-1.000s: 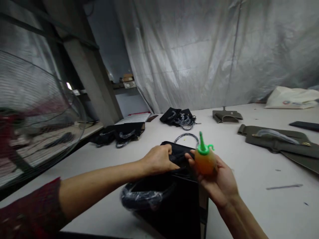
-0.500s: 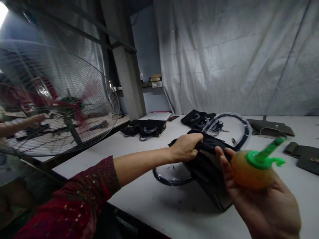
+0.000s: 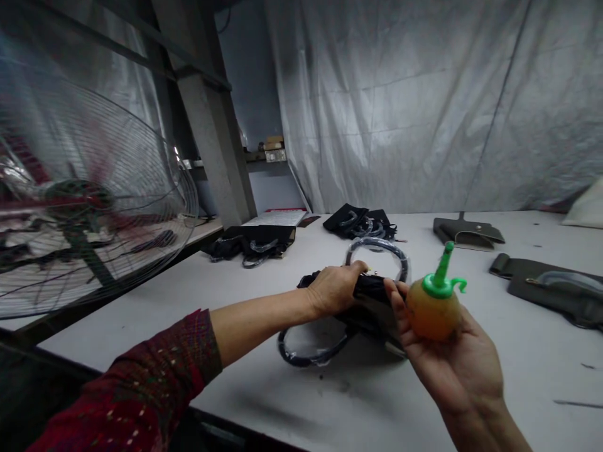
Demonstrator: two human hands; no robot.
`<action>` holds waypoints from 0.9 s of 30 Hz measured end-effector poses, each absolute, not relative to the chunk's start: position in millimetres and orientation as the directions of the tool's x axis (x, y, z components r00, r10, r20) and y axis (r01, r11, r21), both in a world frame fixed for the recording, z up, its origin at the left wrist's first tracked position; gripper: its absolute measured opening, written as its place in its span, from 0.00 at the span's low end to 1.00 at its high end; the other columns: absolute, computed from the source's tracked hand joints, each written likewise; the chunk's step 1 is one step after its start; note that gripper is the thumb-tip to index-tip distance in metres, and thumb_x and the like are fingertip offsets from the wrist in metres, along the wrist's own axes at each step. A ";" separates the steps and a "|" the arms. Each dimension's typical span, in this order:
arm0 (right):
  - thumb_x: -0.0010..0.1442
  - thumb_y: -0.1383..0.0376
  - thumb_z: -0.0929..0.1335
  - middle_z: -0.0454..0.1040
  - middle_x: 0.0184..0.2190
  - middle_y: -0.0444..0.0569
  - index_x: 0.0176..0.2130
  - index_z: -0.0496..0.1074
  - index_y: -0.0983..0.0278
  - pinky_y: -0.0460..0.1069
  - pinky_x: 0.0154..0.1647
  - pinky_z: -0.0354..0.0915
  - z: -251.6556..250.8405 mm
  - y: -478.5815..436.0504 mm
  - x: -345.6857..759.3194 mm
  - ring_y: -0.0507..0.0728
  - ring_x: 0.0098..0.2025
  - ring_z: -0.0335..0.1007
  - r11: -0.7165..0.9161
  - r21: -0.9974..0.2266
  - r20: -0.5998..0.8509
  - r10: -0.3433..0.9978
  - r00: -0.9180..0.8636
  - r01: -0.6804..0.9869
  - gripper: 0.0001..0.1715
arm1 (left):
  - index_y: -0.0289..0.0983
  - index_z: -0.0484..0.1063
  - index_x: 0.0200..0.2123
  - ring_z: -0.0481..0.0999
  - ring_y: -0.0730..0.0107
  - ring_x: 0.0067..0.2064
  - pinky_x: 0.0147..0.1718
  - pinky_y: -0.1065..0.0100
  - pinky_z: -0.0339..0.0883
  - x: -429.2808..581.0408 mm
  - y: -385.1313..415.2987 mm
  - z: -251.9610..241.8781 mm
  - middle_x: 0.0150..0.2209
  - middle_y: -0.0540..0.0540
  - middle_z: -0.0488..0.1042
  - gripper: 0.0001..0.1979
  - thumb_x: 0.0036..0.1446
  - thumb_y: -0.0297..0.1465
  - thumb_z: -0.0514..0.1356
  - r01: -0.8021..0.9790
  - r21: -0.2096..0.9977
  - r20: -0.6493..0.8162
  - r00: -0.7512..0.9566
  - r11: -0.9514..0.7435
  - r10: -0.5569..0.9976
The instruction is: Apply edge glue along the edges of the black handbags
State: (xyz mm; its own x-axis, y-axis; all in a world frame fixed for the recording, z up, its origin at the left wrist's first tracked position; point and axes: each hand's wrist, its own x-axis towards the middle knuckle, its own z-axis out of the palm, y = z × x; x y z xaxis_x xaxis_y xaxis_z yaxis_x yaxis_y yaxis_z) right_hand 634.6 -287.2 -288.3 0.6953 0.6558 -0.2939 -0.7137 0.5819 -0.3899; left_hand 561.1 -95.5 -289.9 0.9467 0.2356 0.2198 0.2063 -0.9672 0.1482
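A black handbag [image 3: 375, 290] stands on the white table, its round handles wrapped in clear plastic. One handle [image 3: 401, 251] rises behind the bag and another handle [image 3: 301, 361] lies out on the near left side. My left hand [image 3: 335, 290] is closed on the bag's top edge. In the palm of my right hand [image 3: 464, 370] rests a round squeeze bottle [image 3: 433, 314] of orange-brown liquid with a green spout pointing up. That hand's thumb and fingertips also touch the bag's right edge. The bag's lower part is partly hidden behind my hands.
Black bags lie at the back left [image 3: 254, 242] and back middle [image 3: 360, 221] of the table [image 3: 226, 301]. Dark olive pieces [image 3: 468, 232] are on the right. A large caged fan [image 3: 89, 194] spins at the left, near a pillar [image 3: 214, 125]. Silvery sheeting [image 3: 400, 107] hangs behind.
The view has turned right, so the fan and table things sit further left. Bag, hands and bottle appear lower and more to the left; the bottle's spout is more upright.
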 end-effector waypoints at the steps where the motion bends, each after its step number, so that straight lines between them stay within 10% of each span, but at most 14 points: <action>1: 0.68 0.67 0.60 0.82 0.44 0.63 0.43 0.77 0.67 0.50 0.40 0.81 -290.2 -286.6 635.5 0.65 0.50 0.81 0.579 -0.384 -0.287 0.666 0.689 -0.719 0.18 | 0.41 0.65 0.56 0.82 0.48 0.44 0.41 0.57 0.74 561.7 -96.7 -290.2 0.43 0.41 0.80 0.24 0.60 0.44 0.62 0.206 0.103 0.239 0.945 -0.973 0.225; 13: 0.63 0.59 0.67 0.81 0.46 0.65 0.40 0.76 0.67 0.47 0.36 0.79 -292.3 -335.1 651.1 0.66 0.46 0.83 0.557 -0.481 -0.050 0.753 0.656 -0.677 0.14 | 0.38 0.77 0.46 0.77 0.62 0.44 0.42 0.66 0.69 555.5 -74.7 -220.4 0.55 0.42 0.71 0.15 0.56 0.34 0.60 0.095 -0.130 0.362 0.931 -0.987 0.042; 19: 0.56 0.53 0.72 0.80 0.33 0.54 0.42 0.78 0.67 0.42 0.13 0.68 -301.9 -377.6 676.6 0.58 0.27 0.79 0.594 -0.646 -0.046 0.598 0.800 -0.480 0.21 | 0.38 0.78 0.41 0.72 0.71 0.32 0.34 0.74 0.61 549.7 -57.9 -169.7 0.28 0.53 0.74 0.13 0.56 0.37 0.59 0.046 0.043 0.045 0.998 -0.998 0.048; 27: 0.55 0.50 0.75 0.76 0.30 0.50 0.42 0.78 0.67 0.44 0.20 0.72 -334.0 -400.3 679.0 0.53 0.26 0.74 0.580 -0.782 0.041 0.415 0.909 -0.229 0.25 | 0.35 0.80 0.44 0.76 0.64 0.40 0.40 0.72 0.69 584.0 -52.4 -169.8 0.37 0.50 0.78 0.21 0.51 0.43 0.63 0.126 0.354 -0.460 0.886 -0.927 -0.055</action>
State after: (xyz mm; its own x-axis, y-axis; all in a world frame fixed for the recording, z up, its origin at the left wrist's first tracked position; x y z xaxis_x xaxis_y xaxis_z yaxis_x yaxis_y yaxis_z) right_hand 679.0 -400.3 -334.0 0.9091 0.4146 0.0414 -0.2289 0.5799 -0.7819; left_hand 584.0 -52.4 -169.8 0.8862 -0.0554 -0.4601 0.1261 -0.9266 0.3544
